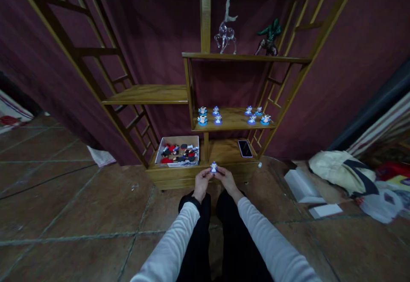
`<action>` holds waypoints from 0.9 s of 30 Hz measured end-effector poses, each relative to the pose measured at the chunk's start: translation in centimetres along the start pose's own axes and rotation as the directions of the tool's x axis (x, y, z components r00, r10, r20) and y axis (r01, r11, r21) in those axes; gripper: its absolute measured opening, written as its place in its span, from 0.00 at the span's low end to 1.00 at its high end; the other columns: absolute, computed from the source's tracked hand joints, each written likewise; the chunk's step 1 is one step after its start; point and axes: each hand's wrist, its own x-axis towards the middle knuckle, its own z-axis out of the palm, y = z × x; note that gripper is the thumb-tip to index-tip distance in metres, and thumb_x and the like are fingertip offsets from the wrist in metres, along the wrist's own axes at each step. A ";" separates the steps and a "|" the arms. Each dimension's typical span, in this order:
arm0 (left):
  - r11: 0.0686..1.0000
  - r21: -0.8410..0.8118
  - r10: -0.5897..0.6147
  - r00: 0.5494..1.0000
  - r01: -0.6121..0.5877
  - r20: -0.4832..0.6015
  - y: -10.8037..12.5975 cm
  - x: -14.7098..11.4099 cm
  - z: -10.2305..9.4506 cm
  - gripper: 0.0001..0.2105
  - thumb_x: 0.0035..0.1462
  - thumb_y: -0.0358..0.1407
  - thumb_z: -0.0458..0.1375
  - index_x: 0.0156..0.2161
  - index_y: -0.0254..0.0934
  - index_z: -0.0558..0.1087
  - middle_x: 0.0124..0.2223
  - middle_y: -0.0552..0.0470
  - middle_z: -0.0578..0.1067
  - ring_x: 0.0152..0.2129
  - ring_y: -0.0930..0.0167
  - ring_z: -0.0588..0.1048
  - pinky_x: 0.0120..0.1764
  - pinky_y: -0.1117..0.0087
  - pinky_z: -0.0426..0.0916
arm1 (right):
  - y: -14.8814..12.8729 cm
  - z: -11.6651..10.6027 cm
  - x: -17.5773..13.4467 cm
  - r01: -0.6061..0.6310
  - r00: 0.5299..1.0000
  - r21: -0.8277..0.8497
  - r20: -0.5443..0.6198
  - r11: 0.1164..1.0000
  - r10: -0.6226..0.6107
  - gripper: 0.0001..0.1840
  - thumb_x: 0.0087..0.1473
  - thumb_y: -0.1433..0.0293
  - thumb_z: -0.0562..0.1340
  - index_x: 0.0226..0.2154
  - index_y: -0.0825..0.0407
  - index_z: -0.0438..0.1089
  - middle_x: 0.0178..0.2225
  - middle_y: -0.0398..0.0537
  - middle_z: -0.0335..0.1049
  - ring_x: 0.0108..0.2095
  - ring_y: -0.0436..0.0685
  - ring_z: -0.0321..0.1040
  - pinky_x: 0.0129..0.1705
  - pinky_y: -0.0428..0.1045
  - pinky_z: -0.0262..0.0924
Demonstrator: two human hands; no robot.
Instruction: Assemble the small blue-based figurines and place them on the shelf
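Note:
Between my two hands, in front of the shelf unit's low base, is a small purple-and-white figurine (214, 167), held upright. My left hand (202, 182) pinches it from the left side, and my right hand (227, 180) has its fingers closed on the right side. Beyond and above them, similar purple figurines (218, 119) and blue-based figurines (202, 120) stand in two groups on a wooden shelf (233, 122). Left of my hands, a cardboard box (196, 159) holds a jumble of red, black and white small pieces.
A phone (245, 149) lies on the bottom shelf. Higher up stand a clear deer ornament (226, 36) and a dark green figure (270, 38). On the floor at right are a white box (303, 187), a pale bag (341, 171) and a plastic bag (381, 203).

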 end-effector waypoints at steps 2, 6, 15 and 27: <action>1.000 -0.015 0.006 1.000 -0.006 -0.005 0.1 0.0 -0.3 0.15 0.36 0.31 0.67 0.35 0.33 0.76 0.32 0.48 0.78 0.29 0.72 0.74 0.40 0.68 0.66 | -0.1 0.4 -0.1 -0.014 1.000 0.075 -0.008 0.997 0.014 0.21 0.33 0.60 0.68 0.33 0.51 0.72 0.34 0.46 0.74 0.37 0.57 0.69 0.43 0.54 0.63; 0.999 -0.001 0.039 0.998 -0.039 -0.056 0.2 0.3 -0.9 0.14 0.36 0.30 0.67 0.34 0.33 0.75 0.31 0.48 0.77 0.28 0.72 0.74 0.40 0.68 0.66 | -0.5 1.0 -0.2 -0.044 0.999 0.140 0.021 0.989 0.041 0.21 0.30 0.60 0.70 0.30 0.51 0.72 0.32 0.46 0.74 0.35 0.57 0.70 0.41 0.53 0.64; 0.973 0.170 0.168 0.985 -0.158 -0.048 -0.5 1.7 -1.8 0.11 0.37 0.31 0.65 0.31 0.33 0.74 0.29 0.51 0.76 0.27 0.72 0.73 0.37 0.68 0.66 | -0.7 1.9 -0.1 -0.117 0.993 0.356 0.025 0.927 0.116 0.18 0.31 0.62 0.71 0.28 0.52 0.72 0.31 0.45 0.74 0.34 0.55 0.70 0.44 0.54 0.64; 0.982 0.137 0.133 0.991 -0.130 -0.013 -0.6 1.4 -1.7 0.12 0.38 0.32 0.65 0.32 0.33 0.73 0.31 0.49 0.76 0.30 0.71 0.73 0.40 0.68 0.64 | 0.0 1.6 0.5 -0.146 0.988 0.375 0.004 0.916 0.156 0.13 0.34 0.65 0.70 0.25 0.53 0.72 0.28 0.45 0.72 0.32 0.53 0.70 0.42 0.52 0.64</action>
